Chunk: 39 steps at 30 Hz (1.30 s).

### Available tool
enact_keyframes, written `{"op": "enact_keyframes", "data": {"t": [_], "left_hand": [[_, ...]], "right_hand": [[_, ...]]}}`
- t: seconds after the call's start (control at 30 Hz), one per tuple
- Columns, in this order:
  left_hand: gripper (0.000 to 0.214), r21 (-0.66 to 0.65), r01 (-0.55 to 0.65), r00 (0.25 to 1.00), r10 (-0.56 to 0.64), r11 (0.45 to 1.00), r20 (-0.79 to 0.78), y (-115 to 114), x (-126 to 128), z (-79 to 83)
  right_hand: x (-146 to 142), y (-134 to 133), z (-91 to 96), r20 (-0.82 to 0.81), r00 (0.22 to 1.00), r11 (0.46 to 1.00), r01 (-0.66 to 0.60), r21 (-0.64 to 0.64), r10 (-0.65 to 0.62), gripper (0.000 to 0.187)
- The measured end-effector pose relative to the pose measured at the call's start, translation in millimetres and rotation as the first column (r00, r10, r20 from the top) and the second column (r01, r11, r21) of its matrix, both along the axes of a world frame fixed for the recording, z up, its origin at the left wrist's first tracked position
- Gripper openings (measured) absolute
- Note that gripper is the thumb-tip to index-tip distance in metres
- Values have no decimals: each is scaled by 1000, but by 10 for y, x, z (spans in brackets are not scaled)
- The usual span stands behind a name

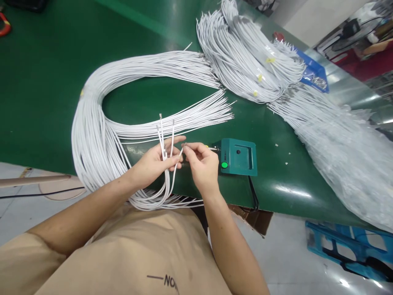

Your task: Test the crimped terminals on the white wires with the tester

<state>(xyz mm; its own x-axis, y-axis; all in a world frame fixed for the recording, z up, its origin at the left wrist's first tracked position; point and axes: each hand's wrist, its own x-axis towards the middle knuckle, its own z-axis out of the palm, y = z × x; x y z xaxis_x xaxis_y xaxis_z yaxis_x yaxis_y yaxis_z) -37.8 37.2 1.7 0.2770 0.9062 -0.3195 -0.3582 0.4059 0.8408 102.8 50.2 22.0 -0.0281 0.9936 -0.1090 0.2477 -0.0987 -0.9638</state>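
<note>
- Left hand (155,162) holds a few white wires (167,180) between thumb and fingers, its index finger stretched out to the right; the wires' ends point up, away from the person, fanned slightly, long axes close to upright in the view.
- Right hand (201,164) pinches the end of one wire (181,153) between thumb and index finger, just beside the left fingertips; that wire's end leans up and to the right, and its lower part bends down into a loop with the others at the table's near edge.
- Large bundle (89,123) lies on the green table (172,16) in a U, closed side left; both sets of ends point right.
- Teal box (238,155) sits just right of the right hand, green button (224,165) at its near left corner; a thin metal part (215,148) juts left from it.
- Tied coils (239,53) lie beyond, near a blue tray (316,71).
</note>
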Motion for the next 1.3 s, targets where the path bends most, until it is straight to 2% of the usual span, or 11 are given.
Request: {"op": "enact_keyframes", "data": {"t": [0.07, 0.13, 0.23, 0.33, 0.5, 0.63, 0.77, 1.1, 1.3], "left_hand": [[44, -101, 38, 993, -26, 994, 115, 30, -11, 30], [38, -193, 68, 978, -27, 979, 207, 74, -20, 62], [31, -263, 95, 965, -24, 960, 261, 143, -17, 91], [32, -234, 91, 980, -46, 968, 192, 189, 17, 79], [43, -32, 28, 996, -31, 999, -86, 214, 113, 17], [43, 81, 39, 971, -19, 996, -239, 226, 153, -9], [44, 97, 72, 951, -39, 993, -306, 237, 166, -28], [41, 90, 52, 875, -2, 995, -484, 233, 235, -126], [40, 92, 64, 862, -9, 994, -506, 241, 239, -148]], "right_hand": [[12, -11, -47, 296, 955, 973, -82, 216, 14, 19], [41, -13, -106, 576, 817, 901, -238, 363, -17, 26], [119, 9, -144, 802, 596, 811, -453, 370, -33, 32], [240, 76, -65, 871, 491, 785, -548, 288, 23, 31], [475, 269, 120, 895, 445, 844, -492, 212, 35, 24], [600, 379, 127, 895, 400, 824, -563, 71, 197, 11], [650, 405, 99, 892, 400, 814, -578, 64, 213, 12], [642, 420, 18, 882, 457, 839, -521, 158, 118, 11], [632, 393, 66, 899, 426, 830, -534, 159, 103, 10]]}}
